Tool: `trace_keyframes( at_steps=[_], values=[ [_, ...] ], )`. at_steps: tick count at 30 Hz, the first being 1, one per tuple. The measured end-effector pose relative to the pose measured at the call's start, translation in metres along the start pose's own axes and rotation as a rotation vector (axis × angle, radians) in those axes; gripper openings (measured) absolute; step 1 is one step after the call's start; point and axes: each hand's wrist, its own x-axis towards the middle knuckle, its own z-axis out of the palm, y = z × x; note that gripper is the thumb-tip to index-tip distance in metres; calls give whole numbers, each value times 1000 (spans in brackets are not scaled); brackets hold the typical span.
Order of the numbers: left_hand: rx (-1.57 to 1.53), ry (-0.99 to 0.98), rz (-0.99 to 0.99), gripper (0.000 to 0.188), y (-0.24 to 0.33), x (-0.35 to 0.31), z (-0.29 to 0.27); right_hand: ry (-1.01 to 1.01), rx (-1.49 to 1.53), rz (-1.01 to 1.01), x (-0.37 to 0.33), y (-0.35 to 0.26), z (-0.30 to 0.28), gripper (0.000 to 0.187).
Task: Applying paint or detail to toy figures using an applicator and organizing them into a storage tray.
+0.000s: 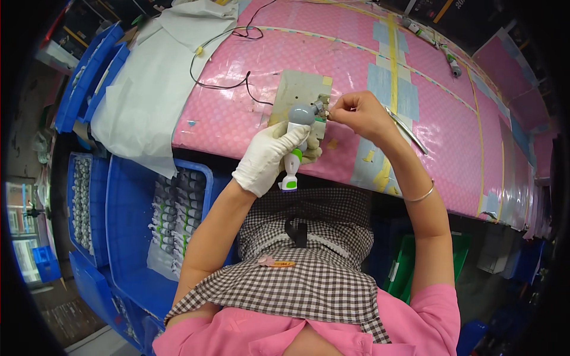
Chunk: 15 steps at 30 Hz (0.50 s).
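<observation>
Nearest me, at 6 o'clock: checked apron (pixel 297 291). Blue bin (pixel 133 237) of grey-white units sat at 8. The grey-white device (pixel 292 163) was just above centre, over the table's near edge: long axis roughly 6 to 12, leaning slightly to 1, grey ball end pointing away, green-marked foot toward the apron and past the edge. Gloved left hand (pixel 270 157) had its fingers wrapped round the body. Bare right hand (pixel 359 115), at 2, had thumb and index tips pinched just beside the ball end; I couldn't tell on what. Beneath: grey plate (pixel 291 86) at 12 on the pink table (pixel 332 65). Tweezers (pixel 409 133) lay at 2; widest room I saw was pink cover beyond them, toward 3. White sheet (pixel 142 89) took 10.
</observation>
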Motion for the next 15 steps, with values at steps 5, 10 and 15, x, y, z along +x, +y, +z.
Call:
trace_keyframes(
  at_steps=[5, 10, 15],
  values=[
    [29, -42, 31, 35, -2, -1, -3, -98, 91, 174, 1, -13, -3, 18],
    [-383, -110, -61, 32, -7, -10, -16, 212, 196, -87, -27, -27, 2, 17],
    [-445, -18, 153, 28, 1, -22, -15, 365, 563, -58, -47, -10, -5, 22]
  ],
)
